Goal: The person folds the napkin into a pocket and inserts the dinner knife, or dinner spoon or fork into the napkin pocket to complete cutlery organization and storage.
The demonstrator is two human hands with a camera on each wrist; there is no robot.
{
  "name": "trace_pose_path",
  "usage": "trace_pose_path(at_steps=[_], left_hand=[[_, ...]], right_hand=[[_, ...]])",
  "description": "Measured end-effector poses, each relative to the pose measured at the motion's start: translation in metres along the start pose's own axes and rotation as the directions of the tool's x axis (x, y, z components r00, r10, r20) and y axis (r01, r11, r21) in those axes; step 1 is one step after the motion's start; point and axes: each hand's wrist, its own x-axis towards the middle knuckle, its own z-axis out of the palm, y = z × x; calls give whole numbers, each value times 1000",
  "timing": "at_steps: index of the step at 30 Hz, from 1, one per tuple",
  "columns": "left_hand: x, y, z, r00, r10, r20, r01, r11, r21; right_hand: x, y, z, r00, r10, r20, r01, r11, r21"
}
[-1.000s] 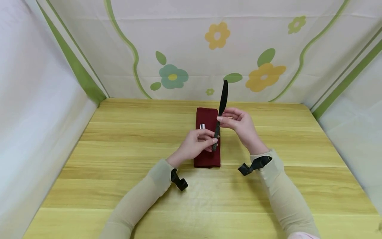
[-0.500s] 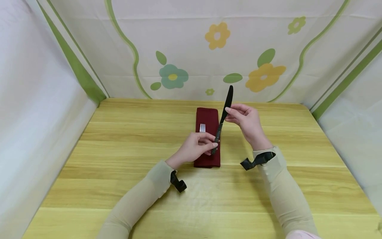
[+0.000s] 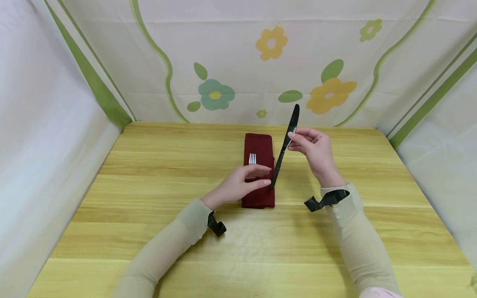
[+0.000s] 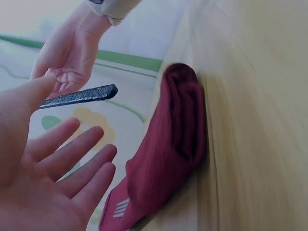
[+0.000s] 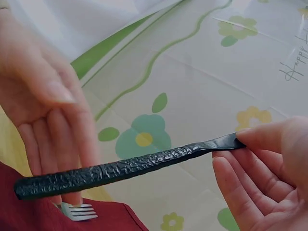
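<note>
Black table knife (image 3: 278, 165) is held tilted above the table, its blade pinched between the thumb and fingers of my right hand (image 3: 316, 153). The textured handle (image 5: 106, 173) points down toward the left. Beside the handle's end, my left hand (image 3: 238, 184) has its fingers extended and thumb apart, holding nothing; the left wrist view shows a gap between that palm and the knife. Below lies a folded dark red napkin (image 3: 258, 145). A fork's silver tines (image 3: 252, 159) show on it, the rest of the fork hidden in the head view.
The wooden table (image 3: 167, 165) has light planks. A white cloth backdrop (image 3: 238, 54) with printed flowers stands behind its far edge, and white cloth walls (image 3: 48, 136) rise at both sides.
My left hand has let go of the knife handle and spread its fingers. My right hand's grip has moved from near the handle onto the blade, and the knife has shifted right.
</note>
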Motion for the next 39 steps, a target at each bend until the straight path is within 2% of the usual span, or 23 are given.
trace_pose_path(at_steps=[2, 4, 7, 11, 14, 18, 23, 28, 32, 39], left_hand=[[-4, 1, -1, 997, 3, 76, -15, 989, 149], [-7, 1, -1, 987, -4, 163, -47, 950, 309], [-12, 2, 4, 964, -14, 265, -128, 850, 511], [-17, 0, 12, 949, -27, 314, -204, 709, 675], [-19, -2, 15, 947, -54, 316, -204, 659, 724], [-21, -4, 18, 943, -120, 310, -164, 644, 747], [-21, -7, 20, 936, -179, 304, -118, 652, 749], [-20, -8, 23, 934, -197, 298, -103, 651, 752], [-19, -9, 25, 933, -198, 301, -114, 631, 767], [-20, -8, 26, 928, -214, 305, -104, 636, 764]], right_hand=[[0, -1, -4, 1000, -4, -9, 5, 1000, 6], [0, -2, -7, 1000, -3, -11, 4, 1000, 23], [-1, -3, -11, 1000, 9, -11, -8, 999, 49], [-4, -3, -13, 1000, 26, -4, -25, 998, 60], [-5, -3, -13, 1000, 30, 4, -30, 997, 69], [-5, -2, -14, 999, 35, 18, -36, 997, 70], [-5, -1, -13, 999, 50, 16, -51, 995, 81], [2, 0, -11, 998, 57, -2, -57, 995, 78], [12, 2, -9, 998, 58, 5, -58, 994, 88], [37, 13, -7, 998, 66, 2, -66, 991, 115]])
